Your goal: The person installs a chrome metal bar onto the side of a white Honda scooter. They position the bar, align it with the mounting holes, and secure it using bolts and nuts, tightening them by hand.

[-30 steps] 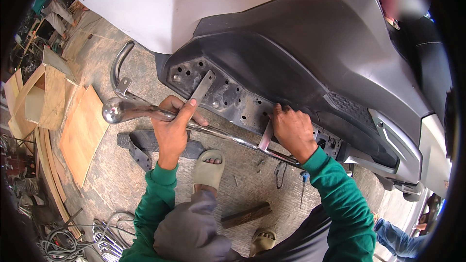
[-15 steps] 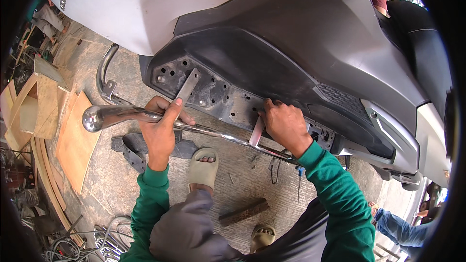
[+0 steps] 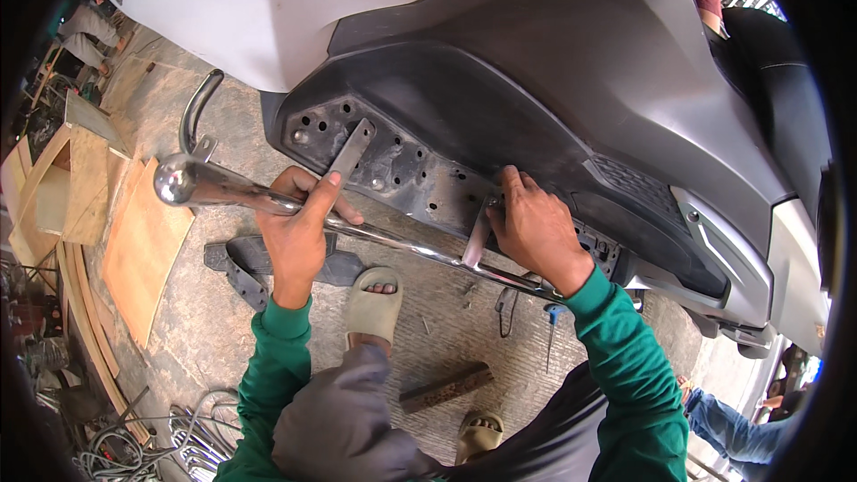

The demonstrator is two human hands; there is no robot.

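A shiny chrome tube bar (image 3: 406, 245) runs along the lower edge of a scooter's dark footboard panel (image 3: 406, 165). My left hand (image 3: 299, 228) is closed around the bar near its rounded left end, the thumb against a flat metal tab (image 3: 350, 153). This tab reaches up over the panel's drilled holes. A second tab (image 3: 478, 234) on the bar lies across the panel farther right. At that tab's upper end my right hand (image 3: 543, 230) has its thumb touching the edge, fingers extended onto the panel; their undersides are hidden.
A blue-handled tool (image 3: 552, 321) hangs below the bar's right part. Black rubber mats (image 3: 330, 268) lie by my sandalled foot (image 3: 373, 303), a rusty metal piece (image 3: 446, 386) farther down. Wooden boards (image 3: 143, 259) and tangled cables (image 3: 116, 455) are at left; other people are at the edges.
My right hand has shifted slightly right and its fingers have lifted off the second tab's upper end, uncovering its hole. My left hand keeps its hold on the bar.
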